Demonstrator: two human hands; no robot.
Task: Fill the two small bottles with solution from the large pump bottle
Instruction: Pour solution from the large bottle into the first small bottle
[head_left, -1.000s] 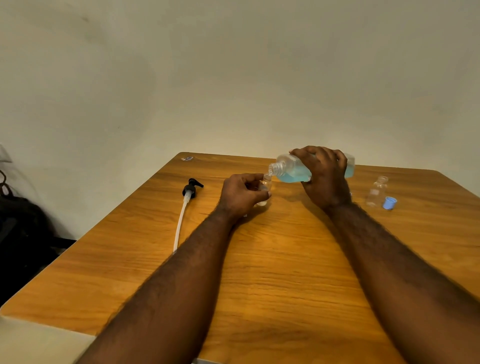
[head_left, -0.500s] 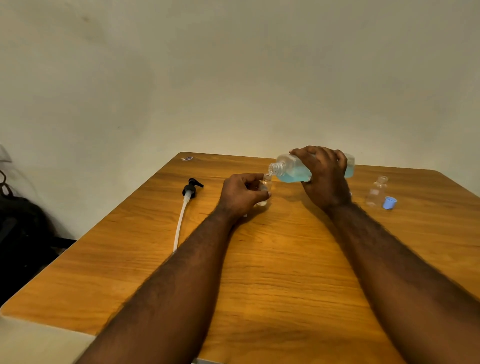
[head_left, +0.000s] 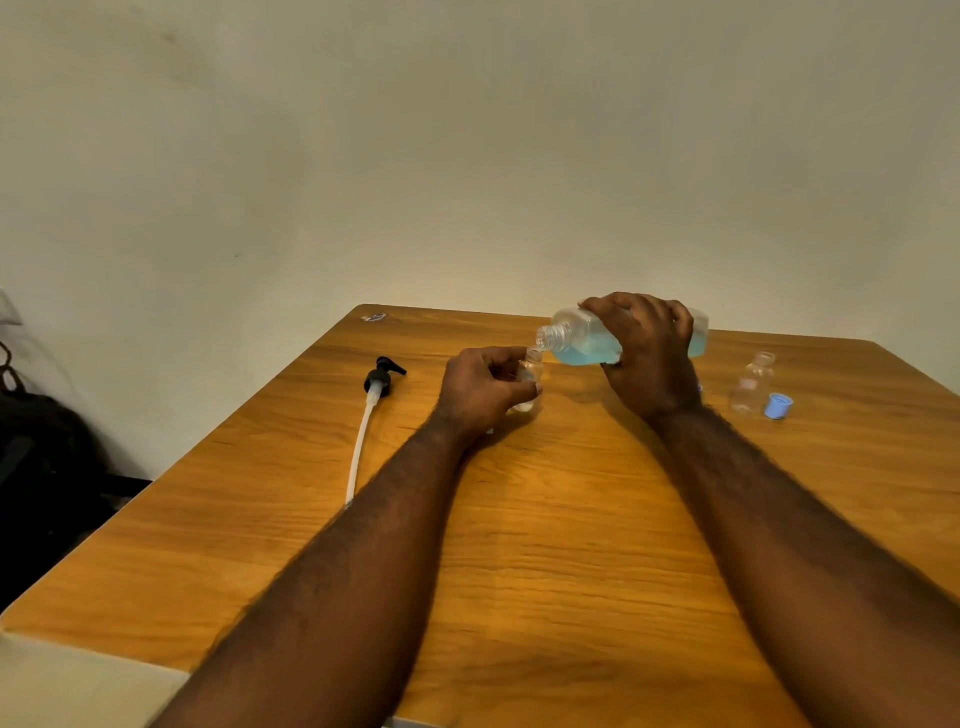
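Observation:
My right hand (head_left: 647, 353) grips the large clear bottle (head_left: 582, 338) of blue solution, tipped on its side with its open neck pointing left. The neck sits right over the mouth of a small clear bottle (head_left: 531, 370) that stands on the wooden table (head_left: 545, 519). My left hand (head_left: 483, 389) holds this small bottle by its side. A second small clear bottle (head_left: 753, 382) stands uncapped to the right, with a blue cap (head_left: 778, 405) beside it.
The black pump head with its long white tube (head_left: 366, 431) lies on the table to the left of my hands. A small scrap (head_left: 374, 316) lies at the far left corner. A dark bag (head_left: 36, 467) sits on the floor left of the table.

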